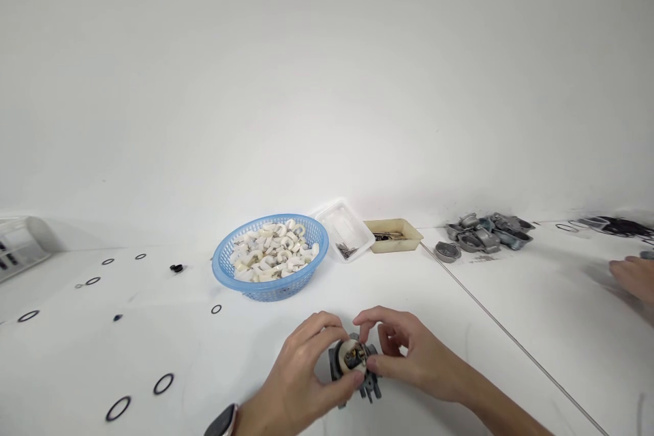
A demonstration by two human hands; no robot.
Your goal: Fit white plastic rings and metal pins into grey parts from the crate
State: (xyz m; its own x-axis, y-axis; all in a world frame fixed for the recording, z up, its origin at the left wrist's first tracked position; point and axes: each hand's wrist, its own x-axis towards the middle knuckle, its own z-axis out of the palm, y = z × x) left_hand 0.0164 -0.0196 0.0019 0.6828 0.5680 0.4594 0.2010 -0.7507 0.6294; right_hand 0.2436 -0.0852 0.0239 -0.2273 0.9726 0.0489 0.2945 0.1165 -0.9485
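A grey metal carburetor body (368,392) with a white plastic float (348,361) on its upturned face sits at the bottom middle. Thumb and fingers of my left hand (309,371) are closed around its left side, across the float. From the right, my right hand (413,357) has its thumb and index finger on the float's right edge and the body. Its other fingers are curled. Whether a small part is pinched there is hidden. Brass-coloured fittings show in the float's middle.
A blue basket (270,289) holds many white floats. Beside it are a white tray (340,221) with small metal pins and a beige tray (409,235). Grey metal bowls (483,235) are piled right. Black rings (118,409) lie left. A thin rod (511,336) crosses the table. Another person's hand (633,276) is far right.
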